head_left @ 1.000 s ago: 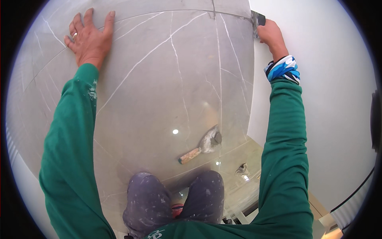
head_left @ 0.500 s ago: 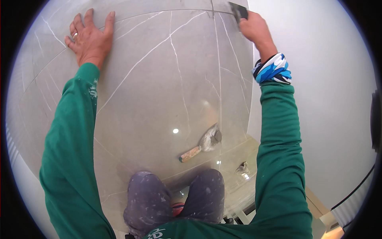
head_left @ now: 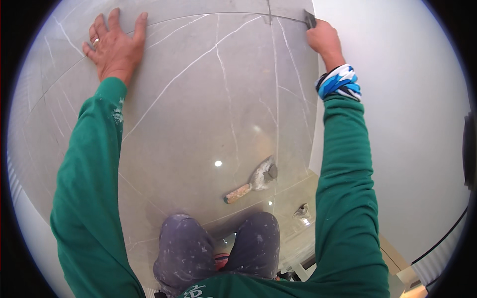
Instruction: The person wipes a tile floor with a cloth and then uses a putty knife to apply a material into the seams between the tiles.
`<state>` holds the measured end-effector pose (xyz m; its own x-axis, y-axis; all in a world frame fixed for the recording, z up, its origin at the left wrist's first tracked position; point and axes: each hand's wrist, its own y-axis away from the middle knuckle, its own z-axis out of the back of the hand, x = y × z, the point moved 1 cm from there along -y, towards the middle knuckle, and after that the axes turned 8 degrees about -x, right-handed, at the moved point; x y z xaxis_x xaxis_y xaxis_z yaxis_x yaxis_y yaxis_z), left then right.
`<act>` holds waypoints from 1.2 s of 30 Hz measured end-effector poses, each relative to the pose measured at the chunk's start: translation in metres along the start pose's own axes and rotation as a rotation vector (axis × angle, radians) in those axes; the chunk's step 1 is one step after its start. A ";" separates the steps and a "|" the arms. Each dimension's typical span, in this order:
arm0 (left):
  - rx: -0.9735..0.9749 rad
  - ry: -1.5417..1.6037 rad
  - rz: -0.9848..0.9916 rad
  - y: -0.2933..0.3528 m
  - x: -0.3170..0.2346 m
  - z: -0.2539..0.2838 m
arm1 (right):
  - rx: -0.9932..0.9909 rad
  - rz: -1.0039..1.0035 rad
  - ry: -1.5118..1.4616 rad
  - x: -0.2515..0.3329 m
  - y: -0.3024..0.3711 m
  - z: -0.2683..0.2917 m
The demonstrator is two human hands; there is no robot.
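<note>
My left hand [head_left: 117, 53] lies spread on the large grey tile [head_left: 174, 119] with white veins, its fingertips across the thin joint that runs along the far side. At the far right, my right hand [head_left: 325, 42] is closed on a dark, flat scraper [head_left: 310, 20]. Seen nearly edge-on, the scraper meets the tile at the right end of that joint, close to the wall. Most of its grip is hidden in my fist. A pointed trowel [head_left: 258, 180], its blade smeared white with a grey lump on it, rests on the tile before my knees.
A smooth white wall [head_left: 397, 109] rises along the tile's right edge. Some small crumpled grey thing [head_left: 301, 211] lies right of my knees [head_left: 258, 238]. Further right, near the lower corner, is a ribbed pale surface [head_left: 435, 263].
My right hand has moved slightly right and down with the scraper, whose blade has turned from showing its flat face to nearly edge-on. My left hand stays in place on the tile.
</note>
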<state>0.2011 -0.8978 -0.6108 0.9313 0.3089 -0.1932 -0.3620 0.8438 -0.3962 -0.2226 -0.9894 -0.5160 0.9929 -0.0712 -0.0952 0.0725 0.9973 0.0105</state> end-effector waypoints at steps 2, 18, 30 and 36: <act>0.008 -0.033 0.018 0.001 0.000 -0.002 | -0.057 0.022 -0.009 0.022 0.013 -0.005; 0.013 0.001 0.009 0.001 -0.006 -0.001 | 0.072 -0.111 -0.029 -0.031 -0.026 0.007; 0.022 -0.028 0.023 0.002 0.002 -0.003 | 0.002 0.077 -0.221 0.081 0.033 0.012; 0.015 -0.023 -0.001 0.001 -0.002 0.000 | 0.110 -0.109 -0.167 -0.017 -0.022 0.018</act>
<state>0.1988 -0.8977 -0.6113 0.9325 0.3176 -0.1721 -0.3604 0.8505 -0.3831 -0.2395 -1.0105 -0.4969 0.9798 -0.1894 0.0647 0.1809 0.9763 0.1185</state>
